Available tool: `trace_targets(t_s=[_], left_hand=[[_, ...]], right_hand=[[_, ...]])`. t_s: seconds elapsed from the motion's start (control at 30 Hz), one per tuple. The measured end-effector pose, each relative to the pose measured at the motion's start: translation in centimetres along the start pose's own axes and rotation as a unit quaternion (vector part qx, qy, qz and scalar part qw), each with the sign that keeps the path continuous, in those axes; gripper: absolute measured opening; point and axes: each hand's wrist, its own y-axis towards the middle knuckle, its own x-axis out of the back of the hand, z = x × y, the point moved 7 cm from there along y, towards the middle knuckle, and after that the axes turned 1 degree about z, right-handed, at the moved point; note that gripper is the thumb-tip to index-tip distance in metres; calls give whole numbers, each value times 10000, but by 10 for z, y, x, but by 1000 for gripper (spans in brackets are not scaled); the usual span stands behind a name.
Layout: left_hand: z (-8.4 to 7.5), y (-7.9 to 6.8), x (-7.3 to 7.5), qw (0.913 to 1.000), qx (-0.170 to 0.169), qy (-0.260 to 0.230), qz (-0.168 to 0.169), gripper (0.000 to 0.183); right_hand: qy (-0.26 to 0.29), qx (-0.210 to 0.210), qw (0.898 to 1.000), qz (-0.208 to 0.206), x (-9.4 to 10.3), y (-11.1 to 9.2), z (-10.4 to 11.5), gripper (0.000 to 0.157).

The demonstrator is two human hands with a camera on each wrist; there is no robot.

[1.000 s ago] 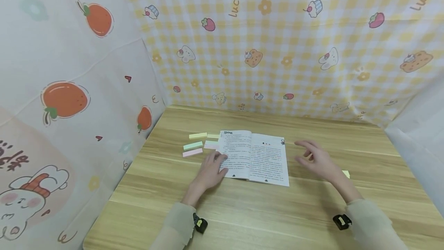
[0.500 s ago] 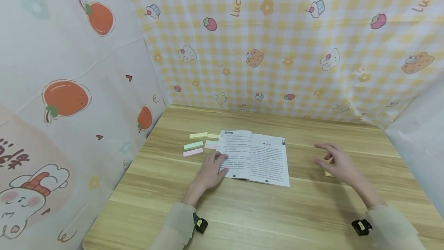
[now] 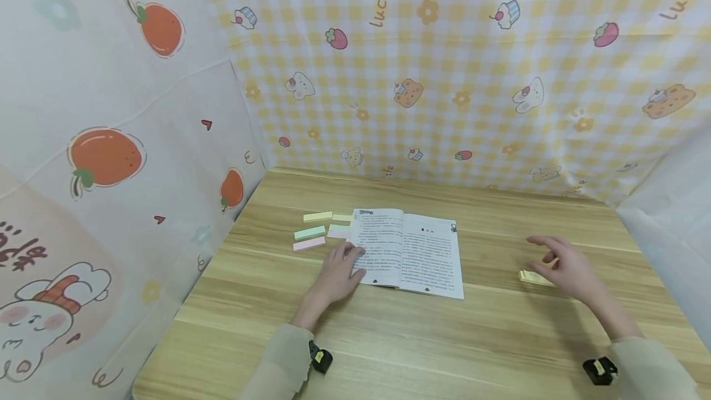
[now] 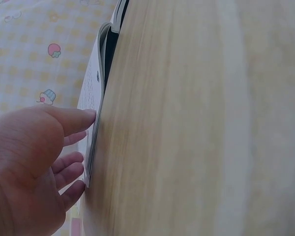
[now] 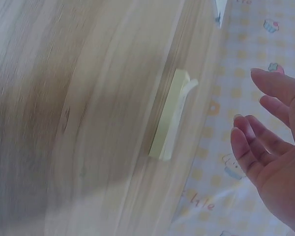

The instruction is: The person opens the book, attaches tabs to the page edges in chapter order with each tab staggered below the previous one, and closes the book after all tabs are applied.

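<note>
An open book (image 3: 428, 261) of printed pages lies flat on the wooden table. On the lower left of its left page rests my left hand (image 3: 335, 273), fingers spread and nearly straight; the left wrist view has the thumb and fingertips at the edge of the pages (image 4: 92, 98). Off to the right of the book, my right hand (image 3: 569, 269) hovers with loosely bent fingers and nothing in them. Below it is a long yellow pad of sticky notes (image 5: 168, 120), one end of its top sheet curling up. In the head view the hand partly covers this pad.
Left of the book lie more sticky-note pads: a yellow one (image 3: 318, 217), a green one (image 3: 309, 233) and a pink one (image 3: 308, 244). Others beside them reach the book's left edge. A patterned cloth (image 3: 444, 110) hangs behind the table.
My right hand has moved away from the book to the right, over the yellow sticky-note pad, uncovering the pad's left end. My left hand has stayed on the page.
</note>
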Motion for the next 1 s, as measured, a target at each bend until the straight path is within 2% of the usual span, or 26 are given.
trace_targets(t_s=[0.47, 0.77, 1.0], left_hand=[[2, 1, 0, 10000, -21, -9, -25, 44], [1, 1, -1, 10000, 8, -8, 10, 44], [0, 0, 0, 10000, 35, -12, 3, 44]], right_hand=[[249, -503, 9980, 277, 5, -19, -30, 36], [16, -720, 9960, 523, 5, -29, -44, 29], [-117, -604, 9957, 686, 1, -31, -48, 25]])
